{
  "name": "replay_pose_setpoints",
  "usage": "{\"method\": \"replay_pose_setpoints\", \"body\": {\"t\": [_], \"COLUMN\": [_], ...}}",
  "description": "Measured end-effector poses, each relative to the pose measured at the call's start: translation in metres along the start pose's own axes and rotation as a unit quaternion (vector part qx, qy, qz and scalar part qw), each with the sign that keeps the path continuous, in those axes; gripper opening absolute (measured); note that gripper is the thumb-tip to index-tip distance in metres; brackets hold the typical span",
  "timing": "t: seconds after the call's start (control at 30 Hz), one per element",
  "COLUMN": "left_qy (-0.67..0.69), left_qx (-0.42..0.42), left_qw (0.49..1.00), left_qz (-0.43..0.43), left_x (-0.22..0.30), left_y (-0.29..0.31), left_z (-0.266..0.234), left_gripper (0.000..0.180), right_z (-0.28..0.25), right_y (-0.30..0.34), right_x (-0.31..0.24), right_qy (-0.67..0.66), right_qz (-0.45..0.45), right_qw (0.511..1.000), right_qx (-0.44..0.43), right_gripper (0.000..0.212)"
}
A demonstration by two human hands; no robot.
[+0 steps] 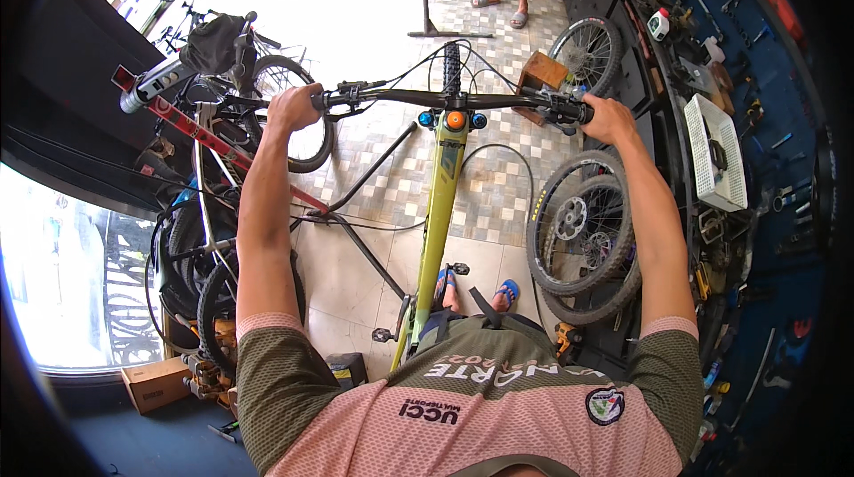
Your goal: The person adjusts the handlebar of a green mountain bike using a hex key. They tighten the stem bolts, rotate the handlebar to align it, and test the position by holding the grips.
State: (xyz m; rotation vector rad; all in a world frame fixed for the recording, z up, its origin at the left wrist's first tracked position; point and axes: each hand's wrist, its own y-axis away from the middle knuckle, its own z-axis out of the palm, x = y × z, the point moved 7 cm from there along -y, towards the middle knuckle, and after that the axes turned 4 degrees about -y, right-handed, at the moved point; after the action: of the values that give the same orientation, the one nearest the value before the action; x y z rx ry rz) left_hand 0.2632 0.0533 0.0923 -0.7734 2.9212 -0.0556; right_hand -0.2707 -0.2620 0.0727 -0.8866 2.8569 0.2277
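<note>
A yellow-green mountain bike (438,210) stands in front of me, its front wheel (452,68) pointing away. Its wide black handlebar (400,96) runs across the view, with an orange cap (455,120) at the stem and blue fork knobs on both sides. My left hand (292,108) is wrapped round the left grip. Round the right grip, beside the brake lever (556,102), closes my right hand (612,119). Cables loop ahead of the bar. A pedal (384,335) shows low on the bike's left side.
Loose wheels (569,228) lean at the right near a workbench with a white basket (712,152) and wall tools. On the left are a red repair stand (200,135) and several bikes. A cardboard box (156,385) sits lower left. Another person's feet (519,19) show at the far end.
</note>
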Motion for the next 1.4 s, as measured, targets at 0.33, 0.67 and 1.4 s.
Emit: {"method": "replay_pose_setpoints", "body": {"t": [0.33,0.67,1.4], "left_qy": [0.003,-0.001,0.006], "left_qx": [-0.005,0.033,0.023], "left_qw": [1.000,0.999,1.000], "left_qz": [-0.002,0.007,0.011], "left_x": [-0.0018,-0.0018,-0.0024], "left_y": [0.0005,0.0037,0.0014], "left_z": [0.0003,-0.0021,-0.0020], "left_gripper": [0.041,0.038,0.036], "right_z": [0.0000,0.0015,0.0001], "right_y": [-0.0007,-0.0019,0.0001], "right_x": [0.0000,0.0002,-0.0010], "right_qy": [-0.004,0.005,0.004], "right_qz": [0.001,0.003,0.004], "right_qw": [1.000,1.000,1.000], "right_qx": [0.000,0.005,0.007], "right_gripper": [0.054,0.054,0.048]}}
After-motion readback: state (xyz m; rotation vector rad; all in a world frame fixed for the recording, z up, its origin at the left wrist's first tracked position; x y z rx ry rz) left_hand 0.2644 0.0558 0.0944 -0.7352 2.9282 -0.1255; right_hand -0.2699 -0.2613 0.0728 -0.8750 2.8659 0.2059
